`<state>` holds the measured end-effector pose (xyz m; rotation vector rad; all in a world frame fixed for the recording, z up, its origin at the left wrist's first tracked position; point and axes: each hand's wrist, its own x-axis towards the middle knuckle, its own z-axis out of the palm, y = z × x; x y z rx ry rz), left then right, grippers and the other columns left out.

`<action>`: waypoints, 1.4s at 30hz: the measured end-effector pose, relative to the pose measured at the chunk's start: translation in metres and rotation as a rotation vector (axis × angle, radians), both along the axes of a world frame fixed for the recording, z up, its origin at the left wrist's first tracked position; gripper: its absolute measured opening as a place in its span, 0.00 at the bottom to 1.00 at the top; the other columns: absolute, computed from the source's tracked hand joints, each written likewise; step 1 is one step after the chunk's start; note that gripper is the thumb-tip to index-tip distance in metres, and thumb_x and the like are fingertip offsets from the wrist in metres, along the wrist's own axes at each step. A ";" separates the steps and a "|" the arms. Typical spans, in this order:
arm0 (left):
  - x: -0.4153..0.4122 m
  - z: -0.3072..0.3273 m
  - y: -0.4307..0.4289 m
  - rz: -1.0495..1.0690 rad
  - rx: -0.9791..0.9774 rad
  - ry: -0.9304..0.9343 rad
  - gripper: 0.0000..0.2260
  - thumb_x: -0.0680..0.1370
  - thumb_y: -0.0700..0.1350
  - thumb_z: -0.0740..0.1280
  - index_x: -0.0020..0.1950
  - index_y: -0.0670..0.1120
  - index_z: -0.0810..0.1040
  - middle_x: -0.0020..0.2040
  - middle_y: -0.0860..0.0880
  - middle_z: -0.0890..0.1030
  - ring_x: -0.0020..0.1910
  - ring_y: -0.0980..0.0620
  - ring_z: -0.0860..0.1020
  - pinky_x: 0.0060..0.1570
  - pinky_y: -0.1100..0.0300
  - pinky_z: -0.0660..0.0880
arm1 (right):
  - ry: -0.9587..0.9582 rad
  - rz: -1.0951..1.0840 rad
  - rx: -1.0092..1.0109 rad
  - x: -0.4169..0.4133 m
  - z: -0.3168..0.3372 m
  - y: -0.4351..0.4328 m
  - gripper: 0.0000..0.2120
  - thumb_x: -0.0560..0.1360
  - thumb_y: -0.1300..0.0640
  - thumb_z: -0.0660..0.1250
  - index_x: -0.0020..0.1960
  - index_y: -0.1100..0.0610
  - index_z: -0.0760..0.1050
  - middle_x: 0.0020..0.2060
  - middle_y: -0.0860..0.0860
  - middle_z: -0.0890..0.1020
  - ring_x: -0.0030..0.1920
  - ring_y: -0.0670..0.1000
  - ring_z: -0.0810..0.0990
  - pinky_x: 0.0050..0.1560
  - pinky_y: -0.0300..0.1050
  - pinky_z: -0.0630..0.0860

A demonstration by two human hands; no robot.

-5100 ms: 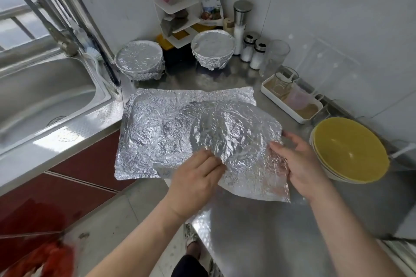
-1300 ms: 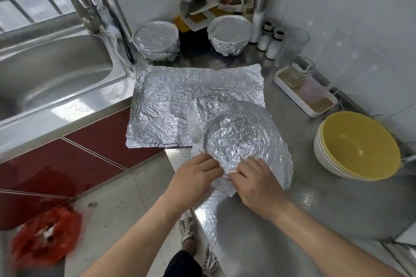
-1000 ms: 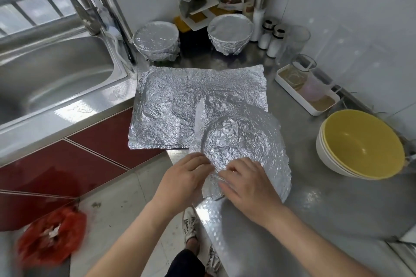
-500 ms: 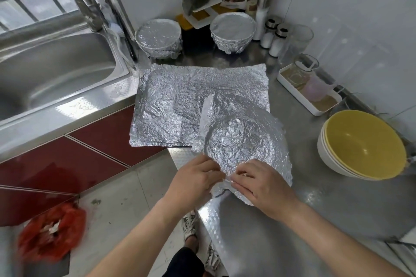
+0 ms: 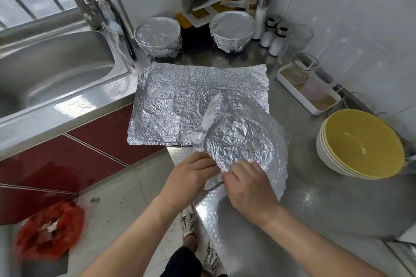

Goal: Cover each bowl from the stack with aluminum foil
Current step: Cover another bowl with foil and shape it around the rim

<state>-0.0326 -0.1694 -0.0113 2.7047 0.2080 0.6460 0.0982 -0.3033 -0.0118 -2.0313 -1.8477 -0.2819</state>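
A bowl under a crinkled foil sheet (image 5: 245,139) sits near the counter's front edge; only its round outline shows through the foil. My left hand (image 5: 191,177) and my right hand (image 5: 249,184) meet at the bowl's near rim, both pinching the foil edge there. Loose foil hangs off the bowl's right side. More flat foil sheets (image 5: 180,101) lie spread behind it. A stack of yellow bowls (image 5: 360,144) stands at the right. Two foil-covered bowls, one at the back left (image 5: 157,36) and one at the back right (image 5: 233,29), stand by the wall.
A steel sink (image 5: 51,67) with a tap is at the left. A white tray (image 5: 308,90) with glass cups, shakers (image 5: 271,36) and a small shelf line the back wall. A red bag (image 5: 49,231) lies on the floor.
Five seconds ago my hands held the foil sheet loosely spread over the bowl. Since then it has been pressed down round the bowl, and both hands have come together at the near rim.
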 end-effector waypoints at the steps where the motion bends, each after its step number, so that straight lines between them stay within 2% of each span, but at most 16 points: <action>1: -0.003 0.002 0.000 0.001 -0.017 0.004 0.22 0.85 0.49 0.54 0.47 0.43 0.86 0.48 0.50 0.84 0.52 0.49 0.79 0.54 0.59 0.76 | 0.008 -0.023 0.014 -0.007 0.001 0.001 0.11 0.69 0.69 0.63 0.33 0.56 0.69 0.30 0.52 0.70 0.33 0.53 0.67 0.37 0.44 0.60; 5: -0.018 -0.007 0.006 0.010 -0.042 0.126 0.16 0.82 0.48 0.59 0.53 0.43 0.85 0.54 0.49 0.84 0.58 0.48 0.79 0.58 0.55 0.77 | 0.034 -0.095 -0.038 -0.032 -0.005 0.006 0.10 0.68 0.67 0.69 0.35 0.55 0.72 0.31 0.50 0.72 0.33 0.52 0.70 0.35 0.45 0.66; 7: -0.020 -0.007 0.007 0.032 -0.048 0.167 0.13 0.78 0.46 0.62 0.55 0.43 0.84 0.56 0.49 0.83 0.60 0.48 0.79 0.59 0.53 0.77 | 0.094 -0.122 -0.065 -0.033 -0.006 0.007 0.07 0.70 0.62 0.72 0.38 0.55 0.75 0.33 0.50 0.75 0.36 0.51 0.72 0.35 0.45 0.69; 9: -0.018 -0.004 0.002 0.034 -0.064 0.153 0.13 0.76 0.42 0.63 0.55 0.43 0.84 0.56 0.48 0.83 0.60 0.47 0.79 0.61 0.55 0.76 | 0.188 -0.106 -0.051 -0.028 -0.004 0.004 0.04 0.75 0.56 0.68 0.42 0.55 0.78 0.37 0.49 0.76 0.38 0.51 0.73 0.37 0.46 0.72; 12: -0.017 -0.001 -0.008 -0.004 -0.073 0.109 0.10 0.74 0.38 0.68 0.54 0.44 0.85 0.55 0.49 0.83 0.58 0.48 0.79 0.61 0.58 0.75 | 0.283 -0.038 -0.047 -0.016 0.001 -0.007 0.10 0.79 0.54 0.62 0.44 0.55 0.79 0.39 0.48 0.77 0.40 0.51 0.74 0.40 0.47 0.74; 16: -0.017 -0.004 -0.011 -0.051 -0.052 0.104 0.07 0.77 0.44 0.70 0.51 0.45 0.85 0.52 0.50 0.84 0.55 0.49 0.79 0.58 0.57 0.76 | 0.215 0.036 -0.118 -0.002 -0.001 -0.019 0.10 0.77 0.51 0.63 0.46 0.54 0.80 0.39 0.47 0.77 0.40 0.50 0.74 0.39 0.45 0.73; 18: -0.015 -0.005 -0.008 -0.063 -0.023 0.114 0.06 0.75 0.43 0.72 0.50 0.46 0.85 0.51 0.49 0.83 0.53 0.48 0.79 0.58 0.54 0.75 | 0.171 0.056 -0.128 0.001 -0.002 -0.020 0.10 0.77 0.50 0.63 0.46 0.54 0.80 0.38 0.47 0.76 0.39 0.50 0.74 0.38 0.44 0.71; 22: -0.012 -0.006 -0.007 -0.060 0.012 0.112 0.10 0.68 0.34 0.75 0.48 0.45 0.85 0.48 0.49 0.83 0.50 0.47 0.79 0.61 0.54 0.73 | 0.101 0.065 -0.118 0.001 -0.007 -0.019 0.03 0.73 0.56 0.71 0.43 0.55 0.79 0.37 0.49 0.76 0.37 0.51 0.73 0.37 0.44 0.69; 25: -0.011 -0.005 -0.011 -0.052 0.001 0.088 0.10 0.68 0.32 0.73 0.46 0.43 0.85 0.47 0.49 0.84 0.51 0.48 0.78 0.61 0.61 0.72 | 0.075 0.041 -0.107 -0.004 -0.009 -0.017 0.06 0.68 0.63 0.74 0.39 0.57 0.77 0.35 0.50 0.75 0.35 0.52 0.72 0.36 0.44 0.68; 27: -0.012 -0.006 -0.011 -0.038 -0.009 0.076 0.09 0.71 0.33 0.71 0.47 0.43 0.85 0.48 0.49 0.84 0.52 0.48 0.78 0.61 0.62 0.72 | 0.068 0.017 -0.075 -0.008 -0.008 -0.013 0.09 0.67 0.66 0.73 0.36 0.57 0.75 0.32 0.51 0.72 0.33 0.52 0.70 0.35 0.44 0.67; 30: -0.016 -0.008 -0.006 -0.019 -0.022 0.093 0.07 0.77 0.38 0.67 0.49 0.43 0.85 0.50 0.49 0.84 0.55 0.48 0.79 0.58 0.58 0.75 | 0.077 -0.022 -0.035 -0.017 -0.005 -0.005 0.10 0.66 0.68 0.72 0.34 0.57 0.72 0.31 0.52 0.71 0.32 0.52 0.69 0.34 0.45 0.66; 33: -0.019 -0.008 0.000 0.031 -0.032 0.145 0.07 0.75 0.37 0.71 0.52 0.43 0.84 0.53 0.48 0.83 0.58 0.47 0.79 0.56 0.53 0.77 | 0.104 -0.092 -0.072 -0.027 -0.004 0.003 0.09 0.67 0.66 0.73 0.36 0.57 0.74 0.32 0.51 0.73 0.33 0.52 0.71 0.35 0.46 0.67; 35: -0.018 -0.002 0.001 0.078 -0.064 0.165 0.11 0.73 0.37 0.71 0.54 0.44 0.84 0.55 0.48 0.83 0.60 0.46 0.79 0.56 0.51 0.78 | 0.160 -0.123 -0.109 -0.030 -0.004 0.006 0.06 0.69 0.60 0.74 0.41 0.56 0.77 0.36 0.51 0.75 0.37 0.52 0.73 0.37 0.46 0.70; 38: -0.013 0.011 -0.007 0.043 -0.111 0.154 0.12 0.72 0.39 0.68 0.53 0.44 0.85 0.53 0.49 0.83 0.57 0.46 0.79 0.57 0.54 0.77 | 0.279 -0.087 -0.127 -0.022 0.002 -0.004 0.08 0.74 0.51 0.67 0.48 0.55 0.78 0.41 0.49 0.76 0.42 0.51 0.74 0.42 0.46 0.71; 42: -0.008 0.013 -0.012 -0.016 -0.094 0.185 0.08 0.72 0.41 0.72 0.50 0.46 0.86 0.47 0.51 0.83 0.50 0.48 0.79 0.46 0.57 0.79 | 0.285 -0.005 -0.151 -0.002 0.005 -0.026 0.09 0.76 0.52 0.63 0.46 0.55 0.80 0.40 0.49 0.76 0.42 0.52 0.74 0.43 0.47 0.71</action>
